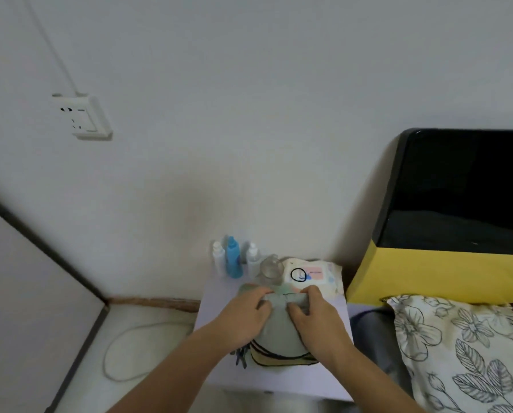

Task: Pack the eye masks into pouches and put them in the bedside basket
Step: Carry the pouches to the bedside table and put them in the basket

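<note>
A grey-green fabric pouch [279, 332] lies on the pale bedside table [219, 362]. My left hand [243, 314] grips its upper left edge and my right hand [315, 317] grips its upper right edge, thumbs meeting near the pouch's top. Under the pouch lies a yellowish piece with dark outlines [279, 357], partly hidden. A greenish fabric edge [282, 290] shows just beyond my fingers; I cannot tell whether it is an eye mask. No basket is in view.
At the table's back stand two white bottles [218, 259], a blue bottle [233, 259], a clear glass [269, 268] and a wet-wipes pack [315, 277]. A yellow and black headboard [446, 263] and floral pillow [464, 353] are right. A cable [112, 353] lies on the floor left.
</note>
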The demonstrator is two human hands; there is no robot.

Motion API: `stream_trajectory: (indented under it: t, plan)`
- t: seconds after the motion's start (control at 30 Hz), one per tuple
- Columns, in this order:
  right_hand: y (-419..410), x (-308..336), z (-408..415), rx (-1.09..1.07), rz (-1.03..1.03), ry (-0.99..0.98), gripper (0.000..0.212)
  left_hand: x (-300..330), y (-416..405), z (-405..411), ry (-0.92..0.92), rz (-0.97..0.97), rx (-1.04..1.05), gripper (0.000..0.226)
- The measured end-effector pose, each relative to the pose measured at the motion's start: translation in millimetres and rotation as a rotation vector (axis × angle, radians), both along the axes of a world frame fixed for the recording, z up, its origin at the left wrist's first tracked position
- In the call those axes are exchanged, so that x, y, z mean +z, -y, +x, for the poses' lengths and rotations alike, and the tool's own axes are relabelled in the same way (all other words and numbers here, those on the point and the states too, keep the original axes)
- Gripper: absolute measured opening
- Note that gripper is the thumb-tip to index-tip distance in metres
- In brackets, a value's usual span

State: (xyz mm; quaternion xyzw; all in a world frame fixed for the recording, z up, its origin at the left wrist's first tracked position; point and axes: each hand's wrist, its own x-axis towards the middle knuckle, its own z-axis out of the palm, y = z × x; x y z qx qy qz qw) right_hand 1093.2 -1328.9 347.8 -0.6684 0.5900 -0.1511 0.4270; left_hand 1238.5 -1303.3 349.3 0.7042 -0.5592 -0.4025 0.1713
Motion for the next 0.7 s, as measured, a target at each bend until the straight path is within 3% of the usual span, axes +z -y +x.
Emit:
stream_trajectory:
  t: [0.3,0.7]
  plan:
    - [41,-68,18,-0.029,0.138,-0.081,0.040,-63,43,13,-0.078,0.133,-0.023,0.037]
    - [78,-155,31,-0.111,0.228,-0.057,0.030,-156,91,27,-0.072,0.164,-0.084,0.037]
